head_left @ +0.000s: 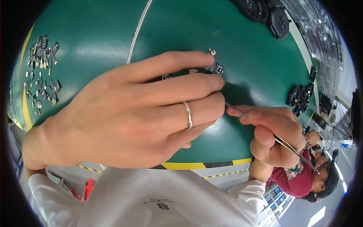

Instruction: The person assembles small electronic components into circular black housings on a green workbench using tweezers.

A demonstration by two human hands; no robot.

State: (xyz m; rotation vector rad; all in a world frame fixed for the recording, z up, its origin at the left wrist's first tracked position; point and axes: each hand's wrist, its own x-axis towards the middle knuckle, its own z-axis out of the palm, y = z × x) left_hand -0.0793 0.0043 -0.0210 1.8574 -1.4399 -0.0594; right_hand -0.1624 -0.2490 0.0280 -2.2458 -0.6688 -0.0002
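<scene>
My left hand [151,109], with a silver ring on one finger, spans the middle of the view, back upward. Its outer fingers stretch to the right, while the index finger and thumb bend together underneath. Whatever lies between them is hidden. Thin metal tweezers [281,140] are gripped in my right hand [278,132]; their tips reach the left fingertips and partly vanish behind them. Just beyond the left fingers lie a small black square electronic part [219,69] and a tiny metallic piece [211,52] on the green mat [181,30].
Many small flex-cable parts [41,53] are spread at the far left. Round black housings [280,22] sit at the far right, with more dark parts [299,96] nearer. A white cable [139,30] crosses the mat. Another person [298,178] sits at the right.
</scene>
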